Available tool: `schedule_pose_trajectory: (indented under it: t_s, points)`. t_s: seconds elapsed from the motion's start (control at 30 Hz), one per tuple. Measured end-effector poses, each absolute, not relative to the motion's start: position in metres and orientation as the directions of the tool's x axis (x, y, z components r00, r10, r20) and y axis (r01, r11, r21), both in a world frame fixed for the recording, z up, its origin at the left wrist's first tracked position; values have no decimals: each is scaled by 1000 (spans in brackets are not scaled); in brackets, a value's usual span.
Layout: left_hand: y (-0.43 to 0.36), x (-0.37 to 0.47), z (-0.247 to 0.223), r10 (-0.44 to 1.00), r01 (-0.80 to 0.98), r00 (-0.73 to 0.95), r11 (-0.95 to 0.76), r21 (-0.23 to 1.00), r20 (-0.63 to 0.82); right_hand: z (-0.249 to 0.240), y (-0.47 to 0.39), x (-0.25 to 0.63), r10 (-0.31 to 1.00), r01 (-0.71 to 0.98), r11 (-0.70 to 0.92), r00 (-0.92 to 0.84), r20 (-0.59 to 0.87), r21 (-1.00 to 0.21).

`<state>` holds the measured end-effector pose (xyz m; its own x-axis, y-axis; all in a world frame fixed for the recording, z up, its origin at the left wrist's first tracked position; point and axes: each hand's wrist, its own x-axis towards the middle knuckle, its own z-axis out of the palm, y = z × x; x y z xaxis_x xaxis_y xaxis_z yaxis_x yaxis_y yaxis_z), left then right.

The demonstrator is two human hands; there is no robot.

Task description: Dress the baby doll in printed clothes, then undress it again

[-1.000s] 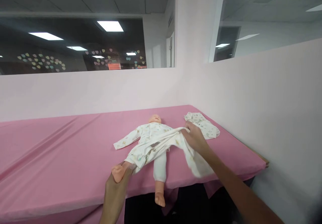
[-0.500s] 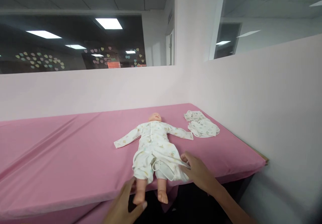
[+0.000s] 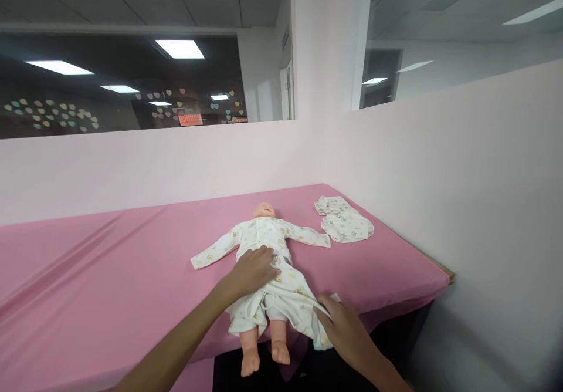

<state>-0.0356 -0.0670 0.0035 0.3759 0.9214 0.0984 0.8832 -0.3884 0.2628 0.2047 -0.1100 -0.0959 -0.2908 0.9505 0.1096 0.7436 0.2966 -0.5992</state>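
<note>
Head view: plastic baby doll [image 3: 264, 210] in a white printed cotton romper [image 3: 268, 263] lies face-up on the pink-covered bench [image 3: 109, 280], feet over the near edge. Left hand [image 3: 255, 270] rests flat and open on its belly; right hand [image 3: 341, 324] pinches the hem. Best to tug the fabric gently, keeping the belly pinned. Folded white printed baby clothes [image 3: 345, 222] sit well apart, not in the way.

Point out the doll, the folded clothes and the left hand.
doll [image 3: 265, 210], head view, on its head.
folded clothes [image 3: 345, 225], head view, middle of the pile.
left hand [image 3: 254, 270], head view, back of the hand.
</note>
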Motion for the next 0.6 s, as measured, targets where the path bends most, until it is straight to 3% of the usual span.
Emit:
schedule_pose_trajectory:
  t_s: [0.17,0.3,0.4,0.47,0.6]
  points:
    - [-46,-29,-3,937,880,333,-348,323,104,-86,-105,222,966,680,244,-234,111,-691]
    - [-48,-47,14,953,849,284,-301,435,105,-69,-113,226,942,684,288,-330,68,-670]
    - [-55,-57,25,928,662,371,-254,705,-14,-49,-119,224,887,680,338,-461,-21,-650]
    - [-60,-59,27,890,470,449,-161,868,-77,-34,-119,218,856,616,358,-517,-18,-701]
    - [-66,-58,23,807,298,578,-64,952,-126,-7,-104,193,836,324,334,-536,119,-885]
